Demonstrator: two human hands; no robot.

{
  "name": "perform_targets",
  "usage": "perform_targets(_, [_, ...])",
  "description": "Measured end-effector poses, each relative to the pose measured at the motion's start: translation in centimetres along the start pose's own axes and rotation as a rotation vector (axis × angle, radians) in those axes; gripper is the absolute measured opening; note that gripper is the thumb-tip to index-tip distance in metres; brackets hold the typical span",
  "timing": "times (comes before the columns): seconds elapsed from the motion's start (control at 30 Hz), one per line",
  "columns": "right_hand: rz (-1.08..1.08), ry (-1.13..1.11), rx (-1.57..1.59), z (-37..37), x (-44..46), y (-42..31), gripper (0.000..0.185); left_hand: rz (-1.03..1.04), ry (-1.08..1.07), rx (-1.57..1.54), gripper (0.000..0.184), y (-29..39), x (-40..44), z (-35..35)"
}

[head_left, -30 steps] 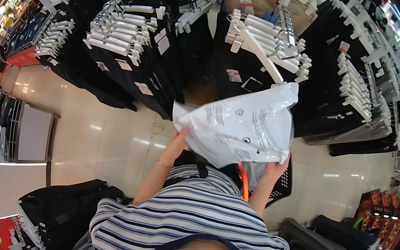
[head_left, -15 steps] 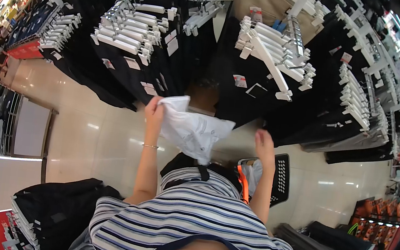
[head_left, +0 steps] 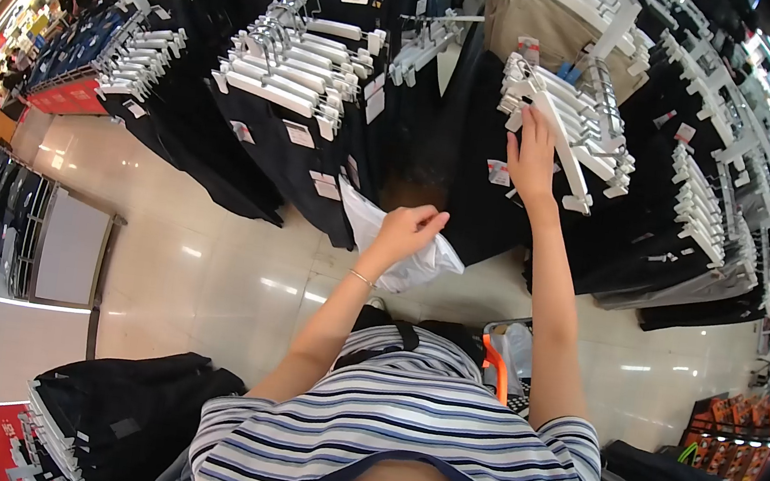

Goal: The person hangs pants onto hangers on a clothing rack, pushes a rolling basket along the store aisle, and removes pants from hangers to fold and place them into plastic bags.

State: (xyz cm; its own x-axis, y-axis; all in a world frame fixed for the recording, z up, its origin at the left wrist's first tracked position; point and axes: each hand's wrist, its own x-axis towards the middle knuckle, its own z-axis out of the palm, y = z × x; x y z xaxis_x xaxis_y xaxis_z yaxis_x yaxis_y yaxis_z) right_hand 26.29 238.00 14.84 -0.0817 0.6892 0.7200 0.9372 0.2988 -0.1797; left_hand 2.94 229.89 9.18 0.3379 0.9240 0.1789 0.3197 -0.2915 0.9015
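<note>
My left hand is closed on a crumpled white item, thin cloth or plastic, which hangs in front of the racks. Its fingertips are curled and partly hidden. My right hand reaches up to the right-hand rack, fingers stretched out against the tilted front white hanger. More white hangers are bunched behind it, with black trousers below. Left of them is another row of white hangers carrying tagged black trousers.
A shopping basket with an orange handle stands by my right side, a pale item inside. Beige trousers hang at the back. Dark clothes hang behind me on the left. A white-topped display stand is farther left.
My right hand has risen from above the basket to the hangers. My left hand has swung right and lower with the white item. The view has shifted slightly.
</note>
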Motion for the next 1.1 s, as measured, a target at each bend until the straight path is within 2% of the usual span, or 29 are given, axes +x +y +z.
perform_targets(0.17, [0.064,0.025,-0.192,1.5,0.8,-0.2,0.048,0.009,-0.1,0.052,0.026,-1.1,1.6,-0.6])
perform_targets(0.2, [0.084,0.006,-0.206,1.6,0.9,-0.2,0.046,-0.021,-0.173,0.084,0.023,-1.2,2.3,-0.8])
perform_targets(0.3, [0.097,0.052,-0.219,1.9,1.4,0.0,0.037,0.102,-0.175,0.149,0.021,-1.1,4.3,-0.3])
perform_targets(0.33, [0.096,0.06,-0.196,1.7,1.3,0.0,0.035,0.055,-0.263,0.167,0.025,-1.0,5.3,-0.1])
perform_targets(0.43, [0.085,0.083,-0.159,1.2,1.0,-0.3,0.031,0.125,-0.14,0.179,0.036,-0.6,7.8,1.8])
perform_targets(0.47, [0.066,0.085,-0.157,0.9,0.8,-0.5,0.03,0.171,-0.102,0.17,0.05,-0.9,8.9,2.6])
perform_targets(0.57, [0.012,0.051,-0.06,0.1,0.1,-0.5,0.026,0.182,-0.006,0.146,0.057,0.1,11.2,4.6])
perform_targets(0.6, [0.0,0.049,-0.024,-0.1,-0.2,-0.4,0.025,0.275,0.048,0.149,0.064,0.3,11.8,5.3])
perform_targets(0.8, [-0.003,-0.158,-0.02,-2.6,-1.0,-0.1,0.031,0.094,-0.098,-0.198,0.045,0.7,13.6,8.9])
perform_targets(0.9, [-0.001,-0.206,-0.089,-3.6,-0.8,0.0,0.035,0.159,0.012,-0.2,0.036,0.9,13.0,9.4])
perform_targets(1.03, [0.001,-0.238,-0.131,-4.3,-0.5,0.7,0.031,-0.055,-0.083,-0.105,0.034,2.4,12.3,8.2])
perform_targets(1.07, [-0.008,-0.241,-0.126,-4.7,-0.2,0.6,0.031,-0.023,-0.048,-0.096,0.035,2.0,12.2,8.4])
perform_targets(1.1, [-0.018,-0.24,-0.124,-5.1,0.1,0.6,0.031,0.186,0.053,-0.177,0.032,0.8,12.1,9.2])
